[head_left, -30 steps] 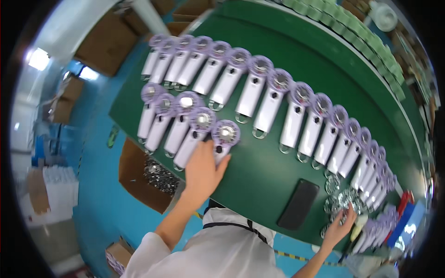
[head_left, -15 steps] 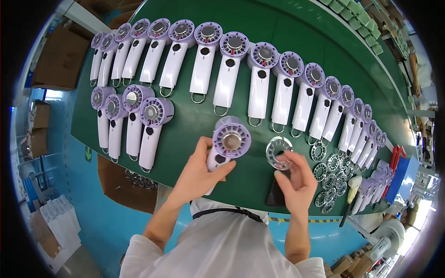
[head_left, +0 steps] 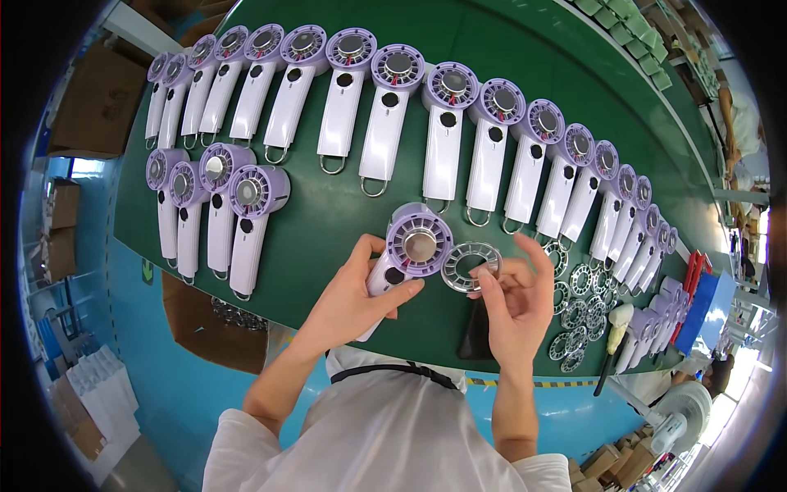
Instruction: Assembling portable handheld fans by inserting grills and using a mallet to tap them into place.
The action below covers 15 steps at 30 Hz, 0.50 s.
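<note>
My left hand (head_left: 357,293) is closed round the white handle of a handheld fan (head_left: 419,243), just below its round lilac head. The fan's open face, with a silver disc at its centre, is turned up toward me. Between thumb and fingers, my right hand (head_left: 520,307) pinches a clear ring with spokes (head_left: 470,266) by its edge. That ring stands close to the right side of the fan head; whether they touch I cannot tell. Several more clear rings (head_left: 576,314) lie loosely grouped on the green table to the right of my right hand.
A long row of lilac-and-white fans (head_left: 398,70) curves across the green table (head_left: 328,225), with a shorter group (head_left: 260,190) at the left. Right of the rings lie a pale-handled tool (head_left: 619,326) and a blue box (head_left: 708,312). A dark flat object (head_left: 476,332) lies by the near edge.
My right hand has carried the clear ring leftward, up beside the fan head. My left hand still grips the fan, and the whole view has shifted slightly.
</note>
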Available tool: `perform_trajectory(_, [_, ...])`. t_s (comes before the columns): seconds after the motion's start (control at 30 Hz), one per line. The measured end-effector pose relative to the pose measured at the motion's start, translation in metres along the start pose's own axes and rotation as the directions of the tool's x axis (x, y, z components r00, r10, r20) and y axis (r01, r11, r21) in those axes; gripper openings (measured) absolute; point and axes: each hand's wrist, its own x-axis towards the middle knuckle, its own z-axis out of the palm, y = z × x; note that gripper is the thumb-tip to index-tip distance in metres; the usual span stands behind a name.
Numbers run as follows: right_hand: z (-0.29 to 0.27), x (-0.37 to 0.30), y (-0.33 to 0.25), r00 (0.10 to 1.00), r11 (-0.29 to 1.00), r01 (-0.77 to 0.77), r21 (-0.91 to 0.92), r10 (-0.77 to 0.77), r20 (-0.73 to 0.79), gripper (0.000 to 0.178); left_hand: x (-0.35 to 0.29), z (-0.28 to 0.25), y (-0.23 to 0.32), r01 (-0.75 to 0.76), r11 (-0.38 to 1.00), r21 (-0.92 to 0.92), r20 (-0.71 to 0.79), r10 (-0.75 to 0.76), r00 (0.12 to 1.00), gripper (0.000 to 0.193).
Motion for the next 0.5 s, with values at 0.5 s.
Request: perform_trajectory(0.5, [0.018,0.001,0.034,0.916,0.780,0.314,-0.541,-0.098,0.390,0.033,-0.003,-0.021,-0.015,-0.055,0.989,-0.135,-0.128,0.037,0.991,0.044])
